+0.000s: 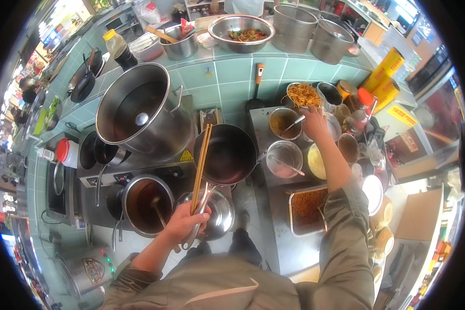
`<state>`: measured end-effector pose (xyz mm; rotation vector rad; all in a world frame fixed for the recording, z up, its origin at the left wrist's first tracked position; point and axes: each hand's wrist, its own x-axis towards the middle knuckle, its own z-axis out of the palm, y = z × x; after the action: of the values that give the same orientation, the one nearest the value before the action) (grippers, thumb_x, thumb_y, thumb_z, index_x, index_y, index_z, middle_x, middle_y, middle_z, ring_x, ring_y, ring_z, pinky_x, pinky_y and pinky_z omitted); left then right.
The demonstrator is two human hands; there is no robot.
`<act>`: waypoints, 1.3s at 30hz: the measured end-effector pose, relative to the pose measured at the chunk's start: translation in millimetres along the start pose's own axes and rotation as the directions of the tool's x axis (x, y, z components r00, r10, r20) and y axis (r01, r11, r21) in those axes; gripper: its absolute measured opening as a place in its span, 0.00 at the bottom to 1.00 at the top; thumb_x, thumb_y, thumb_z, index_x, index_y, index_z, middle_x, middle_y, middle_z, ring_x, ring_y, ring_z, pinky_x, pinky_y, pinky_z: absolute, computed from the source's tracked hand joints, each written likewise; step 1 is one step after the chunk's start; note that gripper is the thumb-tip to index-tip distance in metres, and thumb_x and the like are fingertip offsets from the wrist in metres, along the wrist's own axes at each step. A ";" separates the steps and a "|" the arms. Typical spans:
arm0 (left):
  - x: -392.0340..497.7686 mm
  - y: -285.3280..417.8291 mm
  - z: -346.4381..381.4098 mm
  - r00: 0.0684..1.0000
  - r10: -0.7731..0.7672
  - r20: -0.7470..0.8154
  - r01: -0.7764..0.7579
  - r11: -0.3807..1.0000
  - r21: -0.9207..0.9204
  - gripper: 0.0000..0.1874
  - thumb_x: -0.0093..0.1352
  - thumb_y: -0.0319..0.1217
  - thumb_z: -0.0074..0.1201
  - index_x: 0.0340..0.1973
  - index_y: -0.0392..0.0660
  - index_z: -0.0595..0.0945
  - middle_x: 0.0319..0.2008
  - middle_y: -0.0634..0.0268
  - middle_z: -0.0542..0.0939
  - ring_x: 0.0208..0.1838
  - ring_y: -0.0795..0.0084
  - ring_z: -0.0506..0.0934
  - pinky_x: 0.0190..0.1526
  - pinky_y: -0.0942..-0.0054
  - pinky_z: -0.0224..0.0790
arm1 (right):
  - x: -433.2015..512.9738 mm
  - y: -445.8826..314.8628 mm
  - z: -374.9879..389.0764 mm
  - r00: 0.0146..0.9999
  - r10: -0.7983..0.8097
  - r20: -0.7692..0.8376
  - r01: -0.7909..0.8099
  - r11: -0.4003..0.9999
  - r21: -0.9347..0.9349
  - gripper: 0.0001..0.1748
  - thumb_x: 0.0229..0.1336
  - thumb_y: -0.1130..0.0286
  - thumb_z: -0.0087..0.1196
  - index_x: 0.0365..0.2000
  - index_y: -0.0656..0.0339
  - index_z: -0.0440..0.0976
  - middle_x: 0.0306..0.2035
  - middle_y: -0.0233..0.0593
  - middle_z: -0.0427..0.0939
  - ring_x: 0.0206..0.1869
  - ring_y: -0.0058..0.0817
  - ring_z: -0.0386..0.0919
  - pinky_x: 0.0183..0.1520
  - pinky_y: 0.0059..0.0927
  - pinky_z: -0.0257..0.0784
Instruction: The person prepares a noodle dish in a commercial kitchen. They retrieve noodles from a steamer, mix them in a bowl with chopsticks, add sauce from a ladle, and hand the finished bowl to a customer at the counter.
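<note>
My left hand (188, 223) grips the metal handle (204, 201) of a dark wok (228, 155) together with a pair of long wooden chopsticks (202, 166). The chopsticks point forward over the wok's left side, and no food shows inside it. My right hand (316, 122) reaches over the steel counter, beside a bowl of brown sauce (285, 123) with a metal spoon (295, 122) in it. The spoon's handle ends at my fingers; whether they grip it is unclear. Just beyond is a bowl of fried shreds (303, 95).
A large steel stockpot (170, 116) stands front left, with a pot of brown broth (147, 205) nearer. A tray of reddish-brown crumbly food (308, 211) lies under my right forearm. Jars and a red-lidded container (364, 97) crowd the right. A mixing bowl (242, 42) sits on the tiled ledge.
</note>
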<state>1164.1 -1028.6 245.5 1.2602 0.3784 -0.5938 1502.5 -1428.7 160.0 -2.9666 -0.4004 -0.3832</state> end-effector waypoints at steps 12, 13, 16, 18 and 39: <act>85.9 20.5 31.8 0.997 -0.012 -0.077 0.013 1.000 0.018 0.12 0.67 0.27 0.60 0.44 0.36 0.78 0.25 0.67 0.74 0.24 0.77 0.73 0.28 0.79 0.65 | 29.1 58.5 74.4 0.972 -0.147 0.185 0.174 0.975 -0.138 0.08 0.62 0.65 0.55 0.39 0.55 0.79 0.49 0.40 0.75 0.56 0.43 0.70 0.57 0.48 0.66; 89.5 21.7 33.5 0.997 -0.007 -0.083 0.009 1.000 0.029 0.12 0.67 0.27 0.59 0.43 0.36 0.78 0.25 0.66 0.74 0.24 0.77 0.73 0.28 0.79 0.65 | 27.4 58.7 73.0 0.965 -0.152 0.214 0.183 0.974 -0.133 0.08 0.62 0.65 0.55 0.39 0.55 0.78 0.49 0.41 0.74 0.56 0.43 0.70 0.58 0.47 0.66; 99.2 24.9 37.3 0.995 -0.004 -0.101 0.009 0.999 0.044 0.12 0.67 0.27 0.59 0.43 0.36 0.78 0.25 0.66 0.75 0.23 0.77 0.73 0.28 0.78 0.65 | 21.4 56.2 64.6 0.950 -0.220 0.223 0.233 0.972 -0.031 0.08 0.61 0.68 0.58 0.40 0.57 0.77 0.46 0.42 0.77 0.53 0.45 0.73 0.54 0.46 0.69; 105.0 26.7 38.2 0.994 -0.008 -0.110 0.012 0.999 0.038 0.12 0.66 0.27 0.59 0.43 0.35 0.78 0.25 0.66 0.75 0.23 0.77 0.73 0.28 0.78 0.65 | 15.8 50.7 57.2 0.957 -0.169 0.236 0.131 0.977 0.168 0.09 0.60 0.70 0.59 0.39 0.60 0.76 0.41 0.43 0.79 0.48 0.46 0.77 0.50 0.46 0.72; 142.9 38.1 41.7 0.997 0.018 -0.076 -0.020 0.999 -0.026 0.10 0.68 0.25 0.59 0.42 0.34 0.79 0.24 0.65 0.77 0.22 0.75 0.74 0.25 0.77 0.65 | -12.1 20.9 70.9 0.788 0.380 0.485 -0.600 0.297 0.742 0.08 0.61 0.74 0.58 0.35 0.71 0.82 0.26 0.43 0.84 0.24 0.23 0.81 0.26 0.27 0.76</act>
<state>1298.2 -1091.2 204.4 1.2617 0.4356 -0.5250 1513.4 -1440.7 86.9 -1.8909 0.2930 0.2144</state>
